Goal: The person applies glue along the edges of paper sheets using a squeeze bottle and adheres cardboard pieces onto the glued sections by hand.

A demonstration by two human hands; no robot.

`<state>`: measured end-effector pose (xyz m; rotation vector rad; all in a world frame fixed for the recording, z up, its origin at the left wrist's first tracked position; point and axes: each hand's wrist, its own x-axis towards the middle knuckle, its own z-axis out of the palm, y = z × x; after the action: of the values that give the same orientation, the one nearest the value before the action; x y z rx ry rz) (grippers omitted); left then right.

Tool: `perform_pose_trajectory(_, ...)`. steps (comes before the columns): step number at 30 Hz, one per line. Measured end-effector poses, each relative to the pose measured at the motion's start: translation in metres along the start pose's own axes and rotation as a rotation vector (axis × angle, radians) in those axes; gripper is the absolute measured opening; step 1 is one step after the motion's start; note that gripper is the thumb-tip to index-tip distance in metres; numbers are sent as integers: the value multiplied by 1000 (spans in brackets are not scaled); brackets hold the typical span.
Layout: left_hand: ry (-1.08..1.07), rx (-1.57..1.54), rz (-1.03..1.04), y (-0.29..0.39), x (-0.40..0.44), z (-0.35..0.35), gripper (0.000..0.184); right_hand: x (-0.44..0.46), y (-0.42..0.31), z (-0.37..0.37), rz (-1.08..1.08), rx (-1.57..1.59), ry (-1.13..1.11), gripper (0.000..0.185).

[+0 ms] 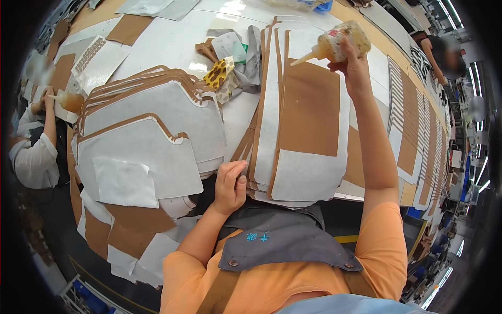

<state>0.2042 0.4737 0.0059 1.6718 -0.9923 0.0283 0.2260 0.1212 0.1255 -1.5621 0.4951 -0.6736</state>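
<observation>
Gripping a squeeze bottle (348, 41) in the right hand (349, 64), at 1 o'clock of the view; fingers wrapped round its body, bottle tilted, nozzle (308, 55) pointing to 8 o'clock; tip over the upper left corner of a brown panel (308, 115), contact cannot be told; panel lies on the right stack (311, 175) of white-faced pieces, off centre toward 2 o'clock; left hand (230, 183) near centre toward 7 o'clock, by the stack's near left edge; fingers half curled, cannot tell whether they pinch anything.

Left pile (141, 138) at 10 o'clock, notched white pieces with brown edges, overlapping; loose white sheet (125, 183) on it, toward 9 o'clock; heap of scraps (252, 57) at 12 o'clock, leopard-spotted piece (218, 73) among them; brown and striped panels (408, 131) at 3 o'clock, laid along the workbench (209, 39); co-worker (34, 162) at 9 o'clock, hands by an amber bottle (71, 103); dark-clothed person (426, 47) at 2 o'clock, beyond the panels.
</observation>
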Motion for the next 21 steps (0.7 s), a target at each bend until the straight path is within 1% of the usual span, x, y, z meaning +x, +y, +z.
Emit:
perform_pose_trajectory(2, -13, 17, -32, -2, -1, -1, 27, 8, 1, 5, -35, -72, -33, 45)
perform_pose_trajectory(5, -49, 62, -74, -5, -1, 0, 26, 18, 10, 2, -58, -131, -19, 42)
perform_pose_trajectory(6, -60, 73, -94, -7, -2, 0, 26, 20, 12, 3, -62, -141, 27, 40)
perform_pose_trajectory(10, -85, 98, -136, -11, -4, 3, 26, 26, 12, 7, -117, -149, 29, 40)
perform_pose_trajectory(15, -90, 134, -109, -14, -6, 5, 27, 31, 15, 8, -99, -186, 16, 39)
perform_pose_trajectory(18, -94, 148, -102, -15, -7, 4, 27, 36, 10, 12, -87, -90, 13, 27)
perform_pose_trajectory(21, -101, 162, -103, -15, -6, 4, 28, 36, 9, 12, -99, -100, 6, 26)
